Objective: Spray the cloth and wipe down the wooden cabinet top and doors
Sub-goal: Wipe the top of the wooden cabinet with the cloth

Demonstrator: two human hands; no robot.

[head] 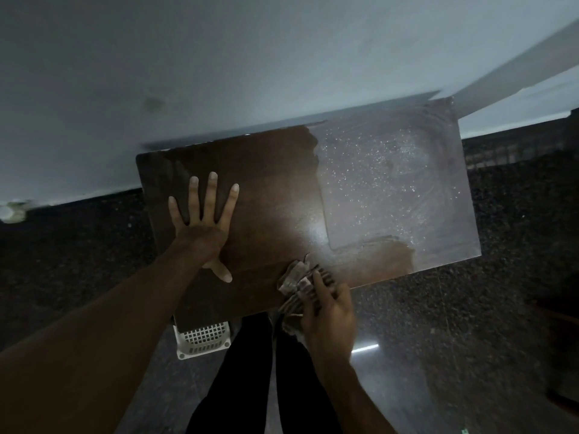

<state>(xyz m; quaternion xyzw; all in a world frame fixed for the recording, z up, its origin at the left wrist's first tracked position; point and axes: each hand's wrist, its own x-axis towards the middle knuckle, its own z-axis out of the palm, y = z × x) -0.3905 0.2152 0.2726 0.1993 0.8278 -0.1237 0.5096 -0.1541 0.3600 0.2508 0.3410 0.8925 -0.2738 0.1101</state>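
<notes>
I look straight down on the dark wooden cabinet top [275, 195]. Its left half is wiped dark brown; the right half is dusty grey with white specks and smear marks. My left hand [203, 223] lies flat on the left part, fingers spread. My right hand [326, 308] grips a crumpled striped cloth [296, 280] at the front edge, near the middle, where a wiped streak runs to the right. The cabinet doors and any spray bottle are out of sight.
A white wall [219, 57] stands behind the cabinet. A white perforated plastic basket [203, 339] sits on the dark speckled floor [470, 308] under the front left corner. My dark-trousered legs [250, 371] stand at the front edge.
</notes>
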